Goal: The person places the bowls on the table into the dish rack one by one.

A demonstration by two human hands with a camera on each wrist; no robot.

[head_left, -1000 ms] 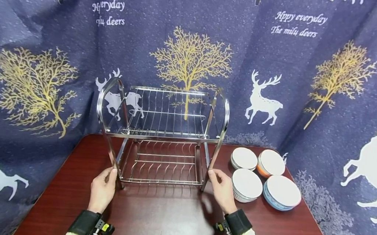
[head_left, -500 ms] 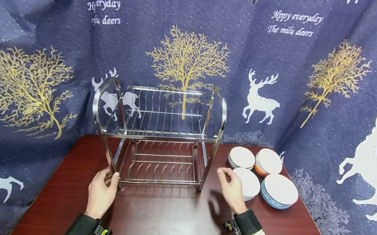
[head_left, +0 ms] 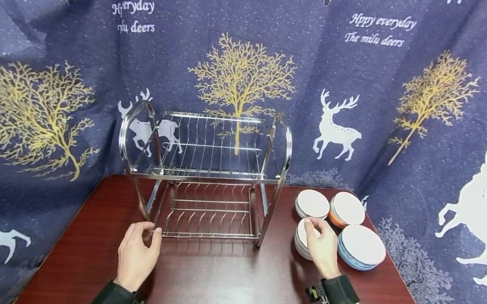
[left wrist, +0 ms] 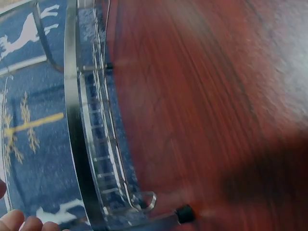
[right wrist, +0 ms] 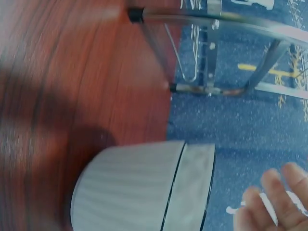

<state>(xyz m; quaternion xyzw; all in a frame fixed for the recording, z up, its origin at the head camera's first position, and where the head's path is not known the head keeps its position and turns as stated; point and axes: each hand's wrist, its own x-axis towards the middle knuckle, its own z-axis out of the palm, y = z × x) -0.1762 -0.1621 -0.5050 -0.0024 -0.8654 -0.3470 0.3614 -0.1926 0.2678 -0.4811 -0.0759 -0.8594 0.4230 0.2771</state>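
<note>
A two-tier chrome dish rack [head_left: 207, 178] stands upright on the dark red table. My left hand [head_left: 137, 256] is at its front left leg, fingers loosely bent with nothing between them. In the left wrist view, fingertips [left wrist: 31, 224] show at the lower left corner beside the rack's upright. Over the front left bowl [head_left: 301, 240] hovers my right hand [head_left: 323, 249], covering part of that bowl. The right wrist view shows the bowl's ribbed white side and dark rim line, with the loosely spread fingers [right wrist: 276, 197] apart from the rim.
Three more bowls sit close by: a white one [head_left: 312, 203] behind, an orange-based one [head_left: 347, 209] at the back right, and a blue-sided one [head_left: 361, 247] at the right. A blue curtain [head_left: 254, 19] with deer and trees hangs behind the wooden table [head_left: 224, 284].
My right hand has let go of the rack's right front leg and moved right, over the front left bowl. My left hand has come off the left leg and shifted slightly toward me.
</note>
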